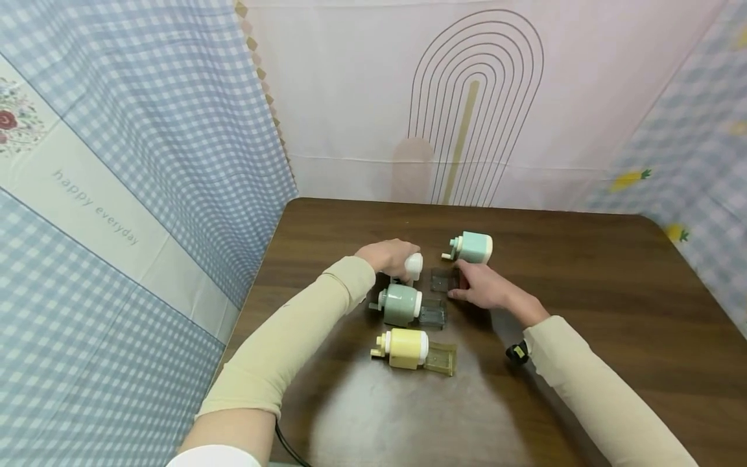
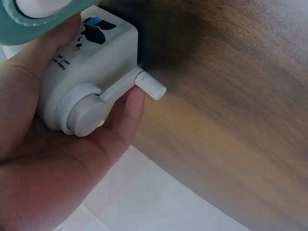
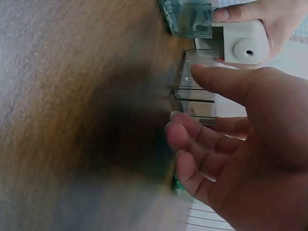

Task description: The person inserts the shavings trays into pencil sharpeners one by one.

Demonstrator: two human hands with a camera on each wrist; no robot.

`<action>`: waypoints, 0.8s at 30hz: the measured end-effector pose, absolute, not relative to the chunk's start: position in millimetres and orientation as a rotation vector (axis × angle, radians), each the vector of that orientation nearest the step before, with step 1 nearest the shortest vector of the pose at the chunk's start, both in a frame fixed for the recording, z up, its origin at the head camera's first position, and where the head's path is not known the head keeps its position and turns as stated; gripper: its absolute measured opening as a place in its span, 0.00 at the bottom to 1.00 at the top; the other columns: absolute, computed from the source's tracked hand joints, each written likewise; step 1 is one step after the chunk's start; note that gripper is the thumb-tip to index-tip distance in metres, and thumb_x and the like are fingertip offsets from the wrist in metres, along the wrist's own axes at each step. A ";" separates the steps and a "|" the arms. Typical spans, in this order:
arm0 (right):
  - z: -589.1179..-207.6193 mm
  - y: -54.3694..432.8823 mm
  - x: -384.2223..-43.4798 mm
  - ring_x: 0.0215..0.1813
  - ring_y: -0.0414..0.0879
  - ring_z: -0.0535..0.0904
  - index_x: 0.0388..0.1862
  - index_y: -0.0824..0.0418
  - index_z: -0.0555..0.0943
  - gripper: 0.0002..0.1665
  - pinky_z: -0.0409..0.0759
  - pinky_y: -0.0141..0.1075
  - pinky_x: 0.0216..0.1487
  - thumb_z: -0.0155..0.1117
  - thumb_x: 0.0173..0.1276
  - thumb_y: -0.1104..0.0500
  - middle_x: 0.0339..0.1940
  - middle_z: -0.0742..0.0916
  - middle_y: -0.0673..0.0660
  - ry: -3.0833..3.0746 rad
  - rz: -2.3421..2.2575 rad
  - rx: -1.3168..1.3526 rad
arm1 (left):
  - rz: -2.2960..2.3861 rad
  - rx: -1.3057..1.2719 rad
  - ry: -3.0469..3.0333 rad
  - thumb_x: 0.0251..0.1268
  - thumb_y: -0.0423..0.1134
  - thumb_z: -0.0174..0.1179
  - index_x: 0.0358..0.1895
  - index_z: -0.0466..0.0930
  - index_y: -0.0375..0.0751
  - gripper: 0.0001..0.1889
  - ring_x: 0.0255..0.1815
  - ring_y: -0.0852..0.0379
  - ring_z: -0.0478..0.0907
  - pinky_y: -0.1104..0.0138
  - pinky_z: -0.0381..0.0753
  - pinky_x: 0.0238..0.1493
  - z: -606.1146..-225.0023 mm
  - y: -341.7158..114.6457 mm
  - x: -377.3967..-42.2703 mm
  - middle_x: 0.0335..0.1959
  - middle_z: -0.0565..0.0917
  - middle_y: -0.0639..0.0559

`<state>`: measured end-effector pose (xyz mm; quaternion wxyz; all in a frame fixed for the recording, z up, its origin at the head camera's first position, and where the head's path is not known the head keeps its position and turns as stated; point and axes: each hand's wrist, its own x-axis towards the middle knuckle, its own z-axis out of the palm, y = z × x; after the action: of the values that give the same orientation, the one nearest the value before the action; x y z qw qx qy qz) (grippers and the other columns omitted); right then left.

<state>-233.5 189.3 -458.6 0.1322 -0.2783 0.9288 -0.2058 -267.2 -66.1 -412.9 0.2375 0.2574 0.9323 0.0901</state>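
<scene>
My left hand [image 1: 390,255] grips a white crank pencil sharpener [image 2: 91,72] with a dark animal print; its crank arm shows near the fingers in the left wrist view. My right hand [image 1: 483,284] is at a clear dark drawer [image 1: 441,279] just right of that sharpener, its thumb and index finger at opposite sides of the drawer. The right hand's other fingers [image 3: 185,163] curl loosely. Nearer lies a grey-green sharpener [image 1: 400,305] with its smoky drawer [image 1: 432,314] out to the right. Below it sits a yellow sharpener [image 1: 405,348], its amber drawer [image 1: 441,359] also out.
A mint-green sharpener [image 1: 474,247] lies behind the right hand. All of this is on a dark wooden table [image 1: 595,279]. Printed cloths [image 1: 350,97] hang at the back and sides. A black cable [image 1: 287,443] runs by the near edge.
</scene>
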 end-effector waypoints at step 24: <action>-467.4 161.6 -247.1 0.29 0.42 0.77 0.48 0.65 0.78 0.20 0.78 0.42 0.37 0.77 0.71 0.54 0.30 0.83 0.50 2.686 -0.699 -0.841 | 0.217 0.738 2.608 0.70 0.47 0.73 0.71 0.74 0.45 0.30 0.49 0.53 0.80 0.59 0.80 0.52 -417.9 -64.3 -266.3 0.52 0.83 0.50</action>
<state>-247.1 161.6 -467.4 0.1204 -0.2877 0.9194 -0.2394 -266.3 -64.3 -417.9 0.2096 0.2656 0.9378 0.0779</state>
